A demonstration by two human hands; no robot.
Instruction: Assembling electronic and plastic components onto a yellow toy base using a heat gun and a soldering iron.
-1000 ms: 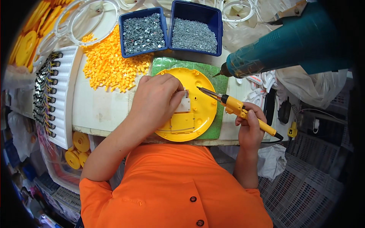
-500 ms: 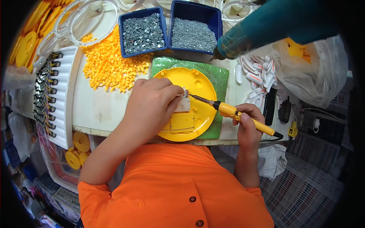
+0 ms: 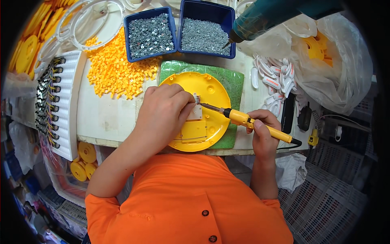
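Note:
A round yellow plastic housing (image 3: 219,91) lies on a green mat (image 3: 239,87) at the table's near edge. Inside it sit a small white part (image 3: 196,114) and a yellow rectangular cover (image 3: 193,131). My right hand (image 3: 265,132) grips a yellow soldering iron (image 3: 239,117), its tip pointing left at the top of the white part; whether it touches, I cannot tell. Over the housing's left side lies my left hand (image 3: 168,107), thumb and forefinger pinched close to the iron's tip. What they pinch is hidden.
Two blue bins of small metal parts (image 3: 151,36) (image 3: 205,36) stand at the back. A teal power screwdriver (image 3: 268,18) hangs at upper right. Small yellow pieces (image 3: 118,67) lie left, beside a white foam tray (image 3: 72,101) with wired parts. White handles (image 3: 276,81) and a plastic bag (image 3: 345,77) lie right.
The soldering iron's tip has shifted slightly left and down, and my right hand with it. The hanging screwdriver's tip stands farther back. My left hand keeps its pinch in nearly the same place.

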